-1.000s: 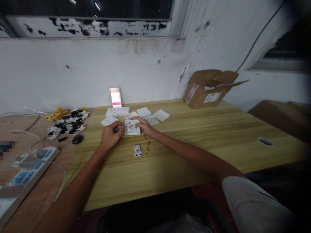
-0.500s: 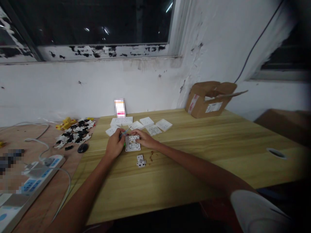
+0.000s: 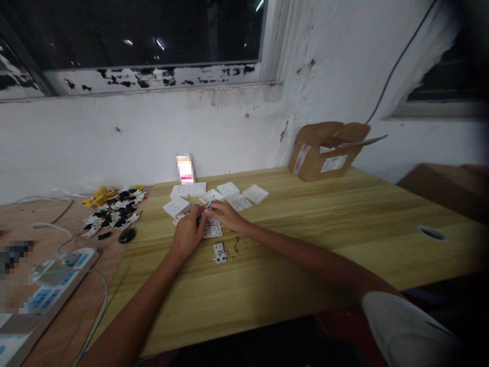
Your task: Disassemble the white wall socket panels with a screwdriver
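My left hand (image 3: pixel 188 233) is closed round a small screwdriver (image 3: pixel 207 207) whose metal tip points up and to the right. My right hand (image 3: pixel 226 213) lies with curled fingers on a white wall socket (image 3: pixel 213 230) that rests back-up on the wooden table (image 3: pixel 290 244), and its fingertips meet the screwdriver's tip. A small white socket insert (image 3: pixel 219 253) lies on the table just nearer to me, with a few brownish small parts (image 3: pixel 237 243) beside it.
Several white socket plates (image 3: pixel 228 189) lie behind my hands. A heap of black, white and yellow small parts (image 3: pixel 114 209) and a dark round object (image 3: pixel 126 235) sit to the left. Power strips (image 3: pixel 57 272) with cables lie at far left. An open cardboard box (image 3: pixel 328 150) stands at the back right. A cable hole (image 3: pixel 430 233) pierces the table at right.
My left hand has moved right and over the socket, raising the screwdriver's tip toward my right fingertips. The camera view has shifted slightly.
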Action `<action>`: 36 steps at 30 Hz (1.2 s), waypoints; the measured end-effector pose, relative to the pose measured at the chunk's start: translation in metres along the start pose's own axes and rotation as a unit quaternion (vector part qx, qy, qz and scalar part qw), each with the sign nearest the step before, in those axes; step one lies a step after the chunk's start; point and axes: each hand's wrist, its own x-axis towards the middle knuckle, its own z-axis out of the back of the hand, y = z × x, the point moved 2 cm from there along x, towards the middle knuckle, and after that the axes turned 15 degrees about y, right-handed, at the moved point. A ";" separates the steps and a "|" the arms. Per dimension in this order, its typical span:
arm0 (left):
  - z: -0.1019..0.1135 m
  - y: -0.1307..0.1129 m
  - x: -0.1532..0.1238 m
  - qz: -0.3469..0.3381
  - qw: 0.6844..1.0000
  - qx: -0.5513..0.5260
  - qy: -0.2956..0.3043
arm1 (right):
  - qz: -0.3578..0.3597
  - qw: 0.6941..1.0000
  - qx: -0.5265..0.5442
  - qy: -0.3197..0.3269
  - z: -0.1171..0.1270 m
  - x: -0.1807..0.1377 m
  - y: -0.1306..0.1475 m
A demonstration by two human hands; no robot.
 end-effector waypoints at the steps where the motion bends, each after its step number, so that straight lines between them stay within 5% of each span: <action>1: 0.000 -0.004 0.000 -0.006 1.000 0.014 0.004 | -0.004 1.000 0.005 -0.005 0.000 0.002 0.002; 7: 0.010 -0.007 0.001 -0.069 0.996 0.060 0.003 | -0.002 0.991 0.098 -0.087 0.035 0.009 0.000; 12: 0.001 0.006 0.001 -0.122 0.978 0.144 0.092 | -0.037 0.990 0.112 -0.073 0.070 0.004 -0.014; 17: -0.011 0.020 0.002 -0.107 0.971 0.159 0.143 | -0.094 0.992 0.084 0.003 0.059 -0.004 -0.022; 23: -0.004 0.022 0.007 -0.107 0.976 0.140 0.124 | -0.079 0.995 0.009 0.055 0.050 -0.006 -0.009; 29: 0.012 0.025 0.008 -0.097 0.991 0.047 0.086 | -0.091 0.993 -0.047 0.065 0.058 -0.030 -0.003; 36: 0.018 0.021 0.006 -0.131 0.986 0.056 0.087 | -0.090 0.991 -0.060 0.074 0.048 -0.041 -0.002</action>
